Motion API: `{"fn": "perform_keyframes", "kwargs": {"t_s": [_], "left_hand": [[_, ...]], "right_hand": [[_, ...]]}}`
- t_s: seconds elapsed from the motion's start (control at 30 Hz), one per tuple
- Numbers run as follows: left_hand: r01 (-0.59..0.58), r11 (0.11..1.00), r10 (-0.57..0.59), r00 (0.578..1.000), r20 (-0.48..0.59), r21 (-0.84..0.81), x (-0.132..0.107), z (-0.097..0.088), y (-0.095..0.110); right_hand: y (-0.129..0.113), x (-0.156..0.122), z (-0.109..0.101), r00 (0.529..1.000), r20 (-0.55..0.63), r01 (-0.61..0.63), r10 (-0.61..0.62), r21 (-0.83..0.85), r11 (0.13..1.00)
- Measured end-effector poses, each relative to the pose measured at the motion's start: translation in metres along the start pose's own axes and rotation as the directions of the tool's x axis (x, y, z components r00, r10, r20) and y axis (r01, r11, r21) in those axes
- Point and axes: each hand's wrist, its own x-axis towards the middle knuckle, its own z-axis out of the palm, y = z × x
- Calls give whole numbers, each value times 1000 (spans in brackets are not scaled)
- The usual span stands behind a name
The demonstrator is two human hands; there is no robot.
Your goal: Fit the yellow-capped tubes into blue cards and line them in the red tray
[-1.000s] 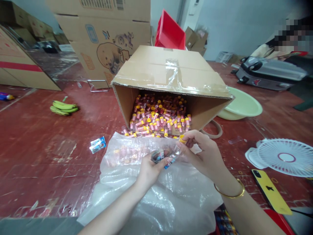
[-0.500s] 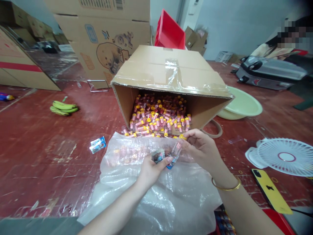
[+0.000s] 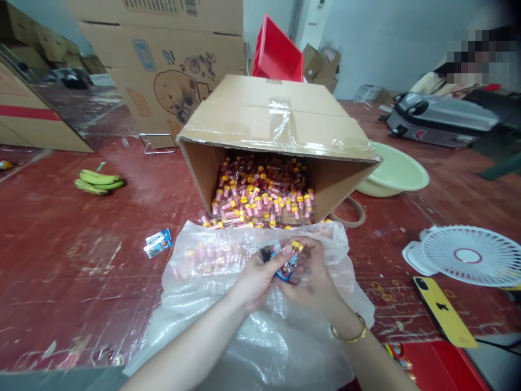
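Observation:
My left hand (image 3: pixel 256 274) is closed on several small blue printed packets (image 3: pixel 269 252), its thumb pressed on top of them. A small clear bottle with a yellow cap (image 3: pixel 297 246) stands tilted against the packets, cap upward. Around the bottle's side curl the fingers of my right hand (image 3: pixel 315 274), partly hidden behind it. Both hands are above a translucent plastic sheet (image 3: pixel 285 342) on my lap side. Beyond them, an open cardboard box (image 3: pixel 280 122) lies on its side, holding many more yellow-capped bottles (image 3: pixel 260 201) with pink contents.
Loose blue packets (image 3: pixel 158 243) and green bananas (image 3: pixel 100 182) lie on the red floor to the left. On the right are a pale green basin (image 3: pixel 394 174), a white fan (image 3: pixel 468 255), a yellow phone (image 3: pixel 445 312) and a red tray (image 3: pixel 448 364). A person sits at far right, behind a grey case (image 3: pixel 443 119).
My right hand has brought the yellow-capped bottle down and left, against the packets in my left hand. Its fingers now wrap around behind them. The view has shifted slightly.

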Motion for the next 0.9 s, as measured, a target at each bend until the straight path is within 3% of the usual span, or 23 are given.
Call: {"fn": "perform_keyframes", "kwargs": {"t_s": [0.13,0.33,0.6,0.73,0.83,0.9], "left_hand": [[16,999,-18,999,43,39,-3,-1,-2],[26,1000,-26,1000,15,15,-4,0,-4],[23,1000,-23,999,22,5,-5,2,-3],[-3,998,4,1000,-9,60,-2,2,-3],[6,995,-3,1000,-29,103,-2,1,0],[57,991,-51,997,-57,120,-6,-2,3]], "right_hand": [[3,0,2,998,-20,58,-59,-47,997],[2,-2,4,995,2,102,-102,-25,994],[3,-4,5,999,3,39,-39,21,999],[3,-4,8,997,7,73,-73,30,997],[2,-3,-14,981,-140,121,-135,-104,987],[9,-9,-54,924,-337,101,-179,-237,966]]}}
